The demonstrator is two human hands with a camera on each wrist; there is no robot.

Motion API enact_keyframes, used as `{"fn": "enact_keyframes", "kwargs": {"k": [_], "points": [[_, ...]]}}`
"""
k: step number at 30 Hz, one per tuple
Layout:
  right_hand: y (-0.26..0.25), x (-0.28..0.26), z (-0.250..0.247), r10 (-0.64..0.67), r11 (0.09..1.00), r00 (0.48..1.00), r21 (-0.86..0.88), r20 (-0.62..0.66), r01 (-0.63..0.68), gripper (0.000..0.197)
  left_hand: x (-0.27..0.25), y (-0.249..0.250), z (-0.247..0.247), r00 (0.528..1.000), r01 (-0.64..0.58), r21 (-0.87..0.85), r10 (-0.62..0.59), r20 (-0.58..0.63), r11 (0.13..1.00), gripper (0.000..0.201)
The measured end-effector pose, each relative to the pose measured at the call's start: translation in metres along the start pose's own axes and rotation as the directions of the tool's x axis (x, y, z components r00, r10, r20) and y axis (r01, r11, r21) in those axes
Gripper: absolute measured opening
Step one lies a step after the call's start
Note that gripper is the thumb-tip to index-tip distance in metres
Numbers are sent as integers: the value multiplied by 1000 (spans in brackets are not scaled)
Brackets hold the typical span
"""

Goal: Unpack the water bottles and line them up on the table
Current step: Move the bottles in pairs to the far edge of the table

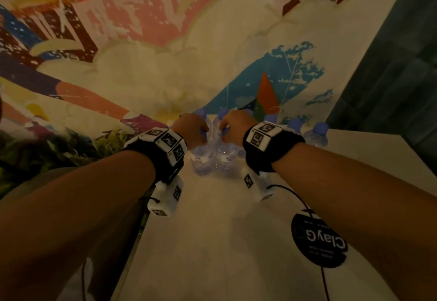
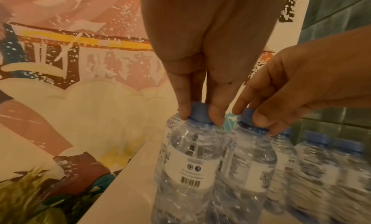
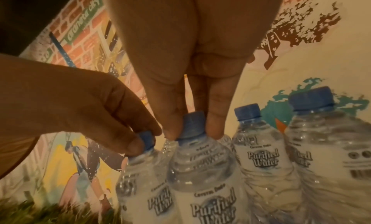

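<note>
Two clear water bottles with blue caps and white labels stand upright, side by side and touching, at the far end of the white table (image 1: 212,229). My left hand (image 2: 200,115) pinches the cap (image 2: 198,108) of the left bottle (image 2: 190,164) between fingertips. My right hand (image 3: 192,132) pinches the cap (image 3: 193,121) of the right bottle (image 3: 202,179) the same way. In the head view the left hand (image 1: 191,130) and right hand (image 1: 233,126) sit close together over both bottles (image 1: 212,161). Several more bottles (image 3: 259,156) stand just to the right.
More blue-capped bottles (image 1: 316,135) stand in a group along the table's far right. A round black tag (image 1: 319,239) with a cable lies on the table under my right forearm. A painted mural wall (image 1: 142,64) rises behind; dark tiles (image 1: 390,75) on the right. Table's left edge (image 2: 112,179) drops to greenery.
</note>
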State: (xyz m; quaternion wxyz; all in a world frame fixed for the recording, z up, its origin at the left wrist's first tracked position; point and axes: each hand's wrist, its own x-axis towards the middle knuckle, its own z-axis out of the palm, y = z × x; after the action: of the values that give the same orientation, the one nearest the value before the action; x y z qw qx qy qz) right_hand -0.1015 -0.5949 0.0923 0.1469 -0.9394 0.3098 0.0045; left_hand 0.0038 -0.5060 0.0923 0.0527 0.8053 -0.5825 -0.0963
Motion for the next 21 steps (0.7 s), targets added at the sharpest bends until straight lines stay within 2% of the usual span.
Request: {"fn": "enact_keyframes", "kwargs": {"k": [4, 6, 9, 12, 14, 16, 19, 21], "points": [[5, 9, 9, 44, 999, 999, 28, 3, -44, 27, 7, 1, 1, 999, 31, -12, -32, -27, 999, 28], [7, 6, 11, 55, 994, 998, 97, 5, -55, 28, 6, 1, 2, 999, 44, -34, -44, -13, 998, 32], [6, -16, 10, 58, 985, 998, 166, -11, -55, 41, -4, -2, 4, 998, 67, -117, -66, 5, 991, 48], [5, -58, 3, 21, 981, 996, 193, -90, -4, 45, -30, -3, 1, 997, -7, -207, -9, -76, 978, 53], [5, -95, 0, -10, 977, 996, 213, -90, 29, 42, -57, 2, -2, 985, -135, -219, 106, -139, 966, 53], [7, -135, 0, 4, 975, 1000, 222, -23, 1, 41, -89, 13, -4, 956, -279, -201, 254, -145, 939, 49], [5, -202, 0, 6, 979, 986, 201, 168, -40, 34, -141, 35, -1, 904, -400, -224, 423, 67, 889, 43], [0, -248, 2, -3, 988, 954, 148, 298, -43, 32, -175, 55, 5, 833, -455, -241, 506, 226, 857, 41]]}}
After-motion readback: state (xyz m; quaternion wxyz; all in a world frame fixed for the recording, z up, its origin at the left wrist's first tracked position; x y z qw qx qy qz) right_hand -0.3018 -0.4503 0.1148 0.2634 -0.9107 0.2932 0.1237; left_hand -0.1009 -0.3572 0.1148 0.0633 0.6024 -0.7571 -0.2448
